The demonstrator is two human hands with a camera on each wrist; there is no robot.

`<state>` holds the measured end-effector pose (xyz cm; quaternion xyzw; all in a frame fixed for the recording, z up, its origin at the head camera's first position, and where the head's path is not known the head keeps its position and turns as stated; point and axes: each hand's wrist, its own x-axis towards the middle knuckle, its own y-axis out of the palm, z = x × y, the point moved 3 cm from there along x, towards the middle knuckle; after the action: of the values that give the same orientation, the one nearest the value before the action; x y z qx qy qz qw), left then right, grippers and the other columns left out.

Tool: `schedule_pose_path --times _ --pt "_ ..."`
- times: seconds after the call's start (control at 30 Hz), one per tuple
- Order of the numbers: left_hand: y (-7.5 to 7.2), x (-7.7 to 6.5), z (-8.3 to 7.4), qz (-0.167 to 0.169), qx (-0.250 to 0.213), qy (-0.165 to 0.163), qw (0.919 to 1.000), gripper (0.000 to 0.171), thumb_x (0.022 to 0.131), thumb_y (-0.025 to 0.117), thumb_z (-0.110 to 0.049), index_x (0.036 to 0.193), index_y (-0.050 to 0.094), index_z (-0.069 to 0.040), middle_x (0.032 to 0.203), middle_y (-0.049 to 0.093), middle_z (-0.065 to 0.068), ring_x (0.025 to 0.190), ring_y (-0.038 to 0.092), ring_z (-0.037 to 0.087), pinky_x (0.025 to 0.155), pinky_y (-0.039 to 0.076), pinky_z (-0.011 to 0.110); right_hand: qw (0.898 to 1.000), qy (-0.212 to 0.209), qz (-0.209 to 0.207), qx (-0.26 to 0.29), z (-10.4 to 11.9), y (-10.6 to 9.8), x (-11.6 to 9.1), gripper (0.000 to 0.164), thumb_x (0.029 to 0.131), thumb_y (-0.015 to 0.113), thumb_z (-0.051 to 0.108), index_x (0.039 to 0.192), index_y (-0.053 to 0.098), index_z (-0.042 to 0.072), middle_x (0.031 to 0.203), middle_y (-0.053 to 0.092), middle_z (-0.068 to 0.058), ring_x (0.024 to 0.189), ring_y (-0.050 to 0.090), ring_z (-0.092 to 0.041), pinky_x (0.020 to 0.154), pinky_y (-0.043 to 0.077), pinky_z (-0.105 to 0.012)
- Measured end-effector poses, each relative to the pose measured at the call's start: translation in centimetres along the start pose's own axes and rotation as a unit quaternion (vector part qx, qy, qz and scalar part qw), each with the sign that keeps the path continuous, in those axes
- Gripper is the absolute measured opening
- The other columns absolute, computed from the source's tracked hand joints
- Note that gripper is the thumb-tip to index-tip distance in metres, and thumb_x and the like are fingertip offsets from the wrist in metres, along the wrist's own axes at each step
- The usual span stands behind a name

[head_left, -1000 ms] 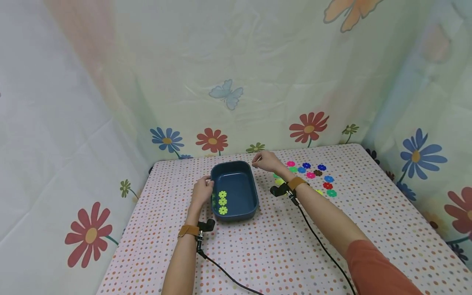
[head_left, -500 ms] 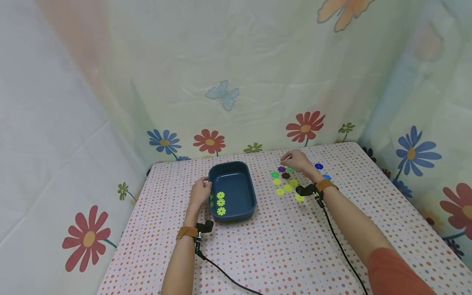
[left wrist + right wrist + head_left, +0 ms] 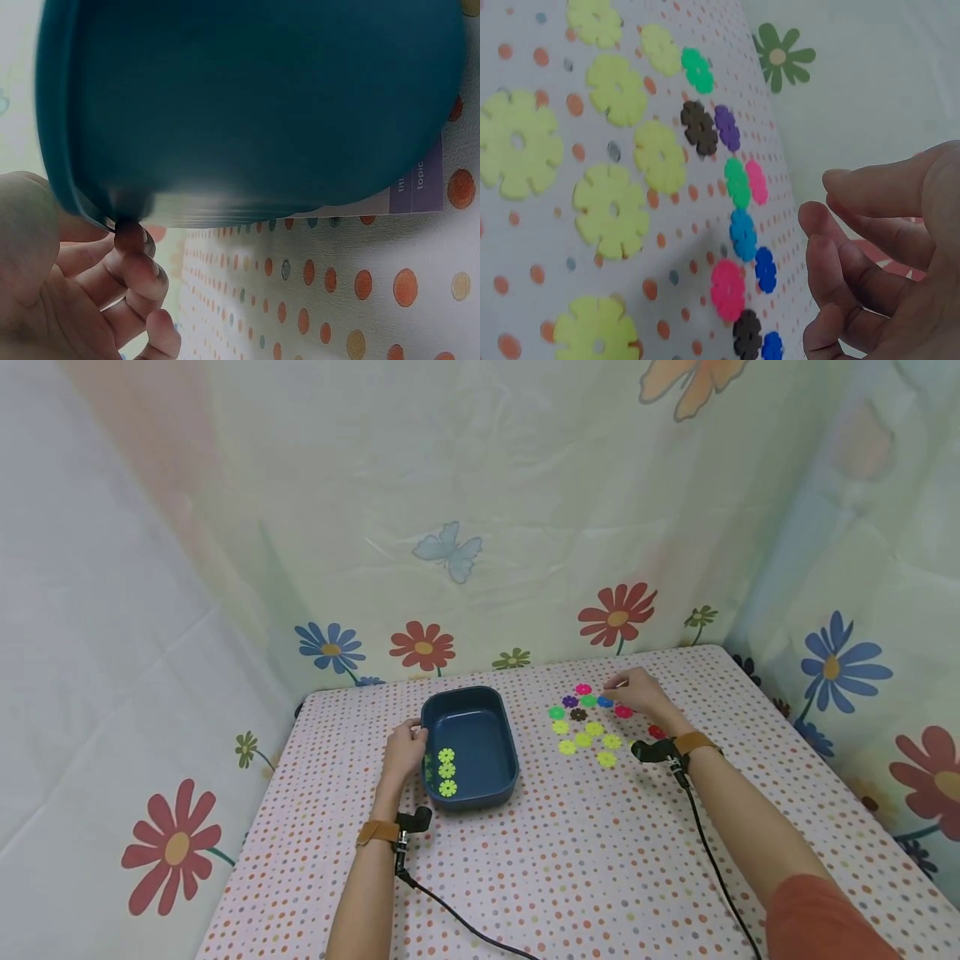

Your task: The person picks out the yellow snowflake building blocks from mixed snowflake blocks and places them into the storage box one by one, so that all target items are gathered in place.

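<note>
My left hand (image 3: 405, 748) grips the left rim of a dark blue rectangular box (image 3: 487, 752), thumb and fingers pinching the edge in the left wrist view. Inside the box, along its left side, lie yellow-green flower-shaped discs (image 3: 447, 771). My right hand (image 3: 639, 691) hovers over the far part of the loose discs to the right of the box, with a gap between thumb and forefinger (image 3: 819, 219) and nothing held. Close by it are a light blue disc (image 3: 742, 234), a pink disc (image 3: 728, 291) and a dark blue disc (image 3: 765, 270).
Several yellow discs (image 3: 583, 740) lie nearer the box, with a green disc (image 3: 557, 713), a brown disc (image 3: 578, 715) and a purple disc (image 3: 570, 702) behind. A flower-printed curtain (image 3: 337, 527) stands behind the dotted table (image 3: 480, 877). Black cables trail from both wrists.
My right hand has moved right, from beside the box's far right corner to above the loose discs. The left hand stays on the rim. The head view has shifted slightly.
</note>
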<state>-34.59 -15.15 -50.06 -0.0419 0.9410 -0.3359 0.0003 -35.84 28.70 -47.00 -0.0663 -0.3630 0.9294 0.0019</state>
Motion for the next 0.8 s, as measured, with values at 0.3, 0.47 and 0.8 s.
schedule_pose_path --times 0.3,0.47,0.8 --pt "0.1 0.0 0.1 0.004 0.006 0.005 1.0 0.041 0.105 0.054 -0.021 0.141 0.055 -0.001 0.085 0.063 0.009 0.069 0.056 0.02 0.061 0.042 0.032 1.0 0.026 0.003 -0.005 -2.3 0.0 -0.6 0.035 0.101 0.061 0.021 0.124 0.063 -0.006 0.124 0.058 -0.028 0.106 0.057 -0.039 0.087 0.048 -0.05" --pt "-0.1 0.0 0.1 0.008 0.004 0.002 1.0 0.042 0.106 0.053 -0.022 0.142 0.054 -0.001 0.091 0.066 0.011 0.073 0.059 0.02 0.063 0.044 0.033 1.0 0.028 0.012 -0.002 -3.0 0.6 -0.9 0.035 0.1 0.064 0.02 0.123 0.064 -0.006 0.122 0.062 -0.028 0.103 0.061 -0.037 0.084 0.05 -0.047" --pt "-0.2 -0.4 -0.3 0.006 0.002 0.005 1.0 0.042 0.106 0.053 -0.021 0.143 0.054 -0.002 0.08 0.061 0.01 0.063 0.053 0.02 0.058 0.04 0.034 0.997 0.017 0.005 -0.071 -3.8 0.9 -3.0 0.03 0.095 0.068 0.02 0.113 0.069 -0.005 0.11 0.066 -0.023 0.09 0.06 -0.031 0.073 0.05 -0.041"
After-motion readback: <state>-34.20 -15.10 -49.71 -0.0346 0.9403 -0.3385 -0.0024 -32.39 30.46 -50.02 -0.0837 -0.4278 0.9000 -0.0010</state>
